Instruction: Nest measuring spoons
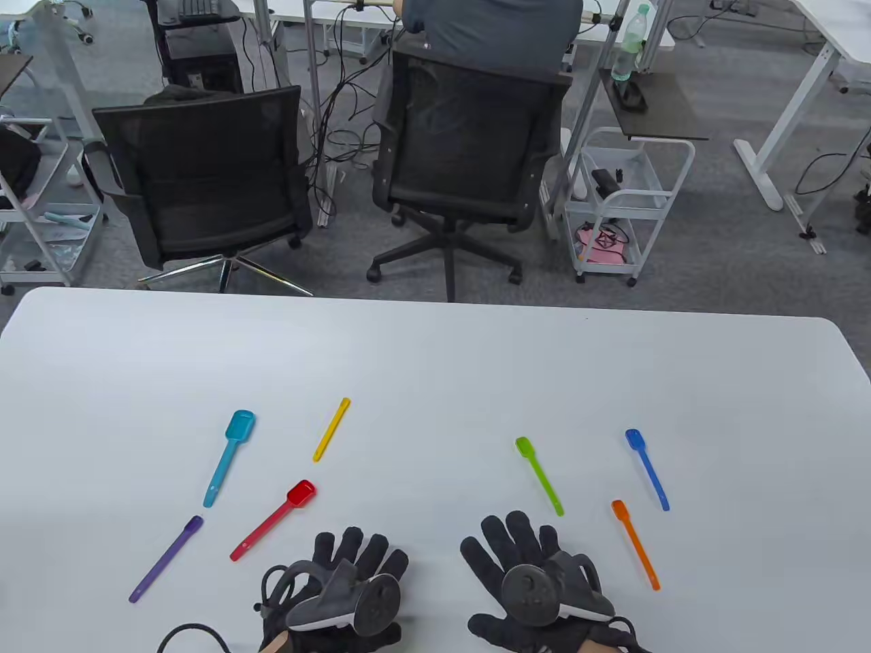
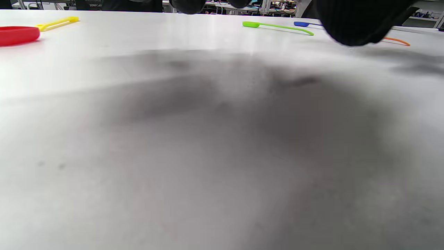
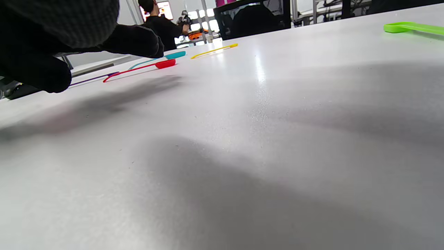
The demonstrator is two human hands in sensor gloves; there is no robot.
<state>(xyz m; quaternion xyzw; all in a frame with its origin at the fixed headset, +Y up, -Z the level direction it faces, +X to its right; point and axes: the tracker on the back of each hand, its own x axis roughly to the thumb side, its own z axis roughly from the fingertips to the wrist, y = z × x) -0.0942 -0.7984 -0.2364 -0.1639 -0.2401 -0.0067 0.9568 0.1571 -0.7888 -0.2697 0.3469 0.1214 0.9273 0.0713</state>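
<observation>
Left hand (image 1: 350,578) and right hand (image 1: 534,578) lie flat, fingers (image 1: 507,534) spread.

White table (image 1: 435,354) in front, grey carpet floor (image 1: 714,231) beyond. Two black mesh office chairs (image 1: 204,170) behind the table, white wire trolley (image 1: 629,197) right of them, white desks (image 1: 816,81) further back.

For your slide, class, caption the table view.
Seven coloured plastic measuring spoons lie scattered, un-nested, before two gloved hands on a white table.
</observation>
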